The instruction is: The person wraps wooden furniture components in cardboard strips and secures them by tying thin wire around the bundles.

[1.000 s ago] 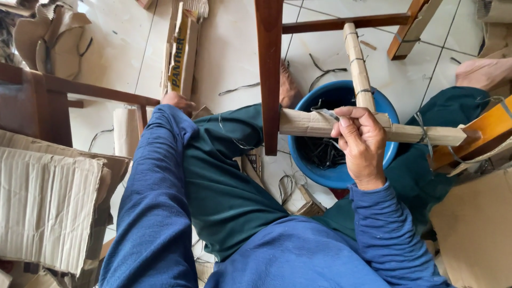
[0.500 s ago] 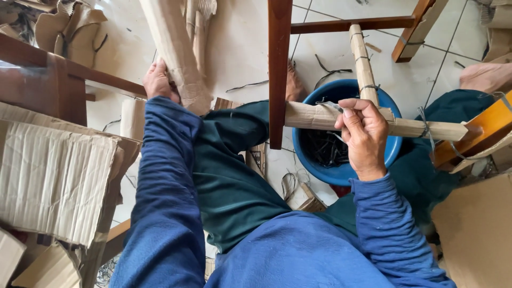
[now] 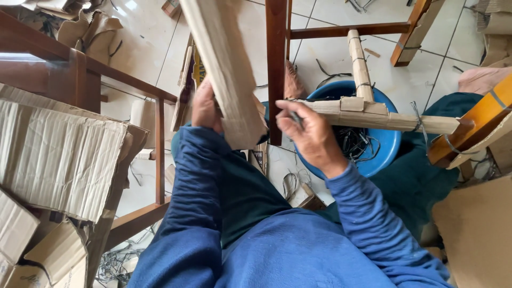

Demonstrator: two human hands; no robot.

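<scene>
while a long folded cardboard strip [image 3: 226,69] is held up by the left hand [image 3: 205,106], its lower end is seen just left of the dark wooden chair leg [image 3: 276,69], and its upper end is cut off by the top edge of the view. the left fingers are wrapped round the strip's far side and mostly hidden, so only a closed grasp can be told. to the right of the chair leg, the right hand [image 3: 312,136] is laid against the near end of a cardboard-wrapped rail [image 3: 384,118], which is bound with thin dark ties. the right fingers are curled and pressed together, and a small dark object is pinched between thumb and forefinger; what it is cannot be told. a second wrapped rail [image 3: 360,64] is joined to the first at a right angle, further right of the chair leg. below and to the right of the leg, under the rails, a blue basin [image 3: 386,152] with dark ties inside is seen. far to the left of the leg, a corrugated cardboard sheet [image 3: 58,154] is draped over a brown wooden frame [image 3: 80,69]. both arms are covered by blue sleeves [image 3: 197,202].
</scene>
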